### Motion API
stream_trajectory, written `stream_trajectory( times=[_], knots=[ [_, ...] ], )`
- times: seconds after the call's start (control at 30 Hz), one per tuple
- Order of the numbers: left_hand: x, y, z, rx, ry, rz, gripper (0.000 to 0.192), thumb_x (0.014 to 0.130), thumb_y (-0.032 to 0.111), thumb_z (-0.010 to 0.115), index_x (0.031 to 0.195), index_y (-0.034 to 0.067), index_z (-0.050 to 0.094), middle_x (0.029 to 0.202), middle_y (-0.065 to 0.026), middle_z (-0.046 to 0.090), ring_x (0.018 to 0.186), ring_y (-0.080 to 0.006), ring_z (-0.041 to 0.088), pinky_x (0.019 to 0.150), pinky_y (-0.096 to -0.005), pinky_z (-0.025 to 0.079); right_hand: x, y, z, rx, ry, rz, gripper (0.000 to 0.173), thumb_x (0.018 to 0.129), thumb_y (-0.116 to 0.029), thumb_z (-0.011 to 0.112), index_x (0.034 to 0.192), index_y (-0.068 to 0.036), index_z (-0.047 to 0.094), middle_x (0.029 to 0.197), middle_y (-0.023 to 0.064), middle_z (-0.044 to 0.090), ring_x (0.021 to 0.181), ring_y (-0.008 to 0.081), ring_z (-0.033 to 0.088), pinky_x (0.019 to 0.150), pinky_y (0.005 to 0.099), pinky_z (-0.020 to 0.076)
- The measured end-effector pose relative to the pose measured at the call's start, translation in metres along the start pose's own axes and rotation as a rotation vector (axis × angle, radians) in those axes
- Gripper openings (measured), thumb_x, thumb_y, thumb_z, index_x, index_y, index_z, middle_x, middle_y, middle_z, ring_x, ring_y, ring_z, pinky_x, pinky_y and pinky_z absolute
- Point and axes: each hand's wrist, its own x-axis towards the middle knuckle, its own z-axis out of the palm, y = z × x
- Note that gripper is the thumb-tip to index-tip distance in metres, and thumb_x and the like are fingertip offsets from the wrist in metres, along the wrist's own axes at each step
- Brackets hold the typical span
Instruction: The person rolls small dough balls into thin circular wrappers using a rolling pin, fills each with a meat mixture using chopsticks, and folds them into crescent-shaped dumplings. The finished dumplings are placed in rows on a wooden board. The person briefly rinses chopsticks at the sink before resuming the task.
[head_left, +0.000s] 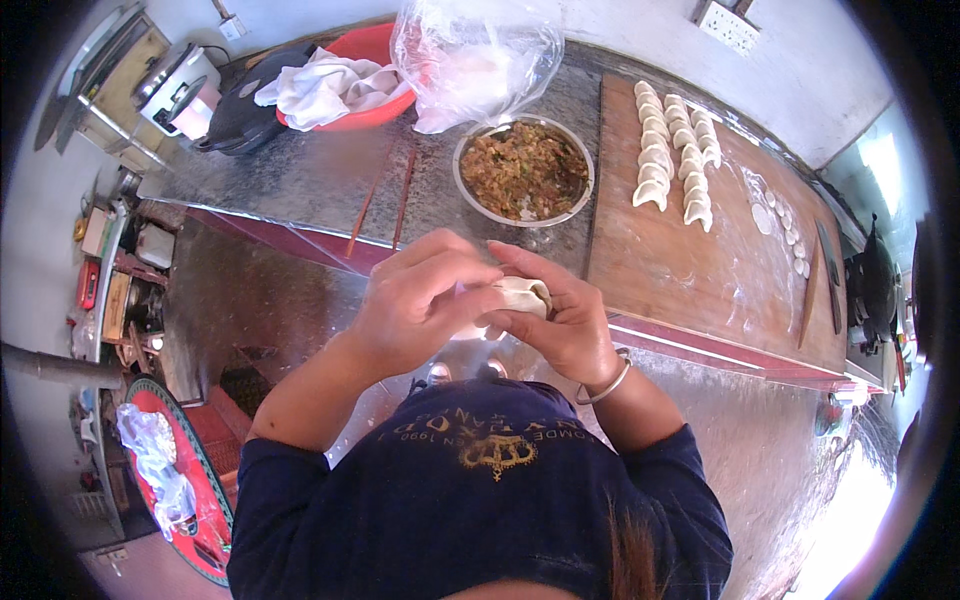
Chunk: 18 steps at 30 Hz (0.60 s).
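Observation:
Between both hands, in front of my chest, is a dumpling in a pale dough wrapper (525, 294). My left hand (427, 304) pinches its left side with thumb and fingers. Around its right side curl the fingers and thumb of my right hand (562, 319), with a bangle on the wrist. Just beyond the hands, a steel bowl (462, 191) holds chopped filling (525, 169). Rows of folded dumplings (654, 161) lie on a floured wooden board (637, 262) to the right, with a flat round wrapper (761, 218) and several small dough pieces (801, 251).
Two chopsticks (405, 196) lie left of the bowl. Behind are a clear plastic bag (480, 60) and a red basin (367, 116) with white cloth (330, 86). A rolling pin (810, 304) and a knife (829, 259) rest at the board's right.

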Motion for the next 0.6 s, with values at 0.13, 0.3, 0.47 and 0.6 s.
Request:
stream_trajectory(
  times=[0.13, 0.3, 0.47, 0.6],
  knots=[
    [0.0, 0.004, 0.007, 0.099, 0.04, 0.173, 0.012, 0.071, 0.007, 0.069, 0.08, 0.002, 0.063, 0.075, -0.0083, 0.058, 0.06, -0.0166, 0.056, 0.053, -0.0271, 0.045, -0.005, -0.001, -0.004, 0.111, -0.062, 0.085, 0.057, 0.076, 0.003, 0.063, 0.128, 0.0, 0.04, 0.098, 0.0078, 0.06, 0.077, 0.0095, 0.057, 0.065, 0.0236, 0.0489],
    [-0.001, 0.013, 0.009, 0.174, 0.071, 0.149, 0.011, 0.071, 0.007, 0.069, 0.079, 0.002, 0.063, 0.074, -0.0087, 0.058, 0.062, -0.0183, 0.056, 0.053, -0.0273, 0.045, -0.007, -0.004, -0.006, 0.119, -0.099, 0.11, 0.056, 0.078, 0.002, 0.061, 0.129, -0.001, 0.038, 0.094, 0.0065, 0.059, 0.073, 0.0097, 0.056, 0.062, 0.023, 0.0481],
    [-0.005, 0.014, 0.007, 0.071, -0.008, 0.026, 0.011, 0.072, 0.007, 0.068, 0.078, 0.002, 0.061, 0.072, -0.0093, 0.058, 0.062, -0.0202, 0.056, 0.053, -0.0286, 0.045, -0.006, -0.002, -0.01, 0.075, -0.228, 0.079, 0.061, 0.078, 0.002, 0.06, 0.132, -0.001, 0.032, 0.092, 0.0066, 0.059, 0.07, 0.0093, 0.055, 0.059, 0.0224, 0.0467],
    [-0.009, 0.013, 0.008, 0.255, 0.007, 0.256, 0.013, 0.072, 0.01, 0.069, 0.079, 0.002, 0.061, 0.072, -0.0094, 0.058, 0.062, -0.0207, 0.056, 0.053, -0.0278, 0.044, -0.007, 0.001, -0.009, 0.21, -0.258, 0.138, 0.062, 0.078, 0.0, 0.061, 0.132, -0.001, 0.031, 0.089, 0.0063, 0.059, 0.068, 0.0093, 0.055, 0.057, 0.0224, 0.0457]
  ],
)
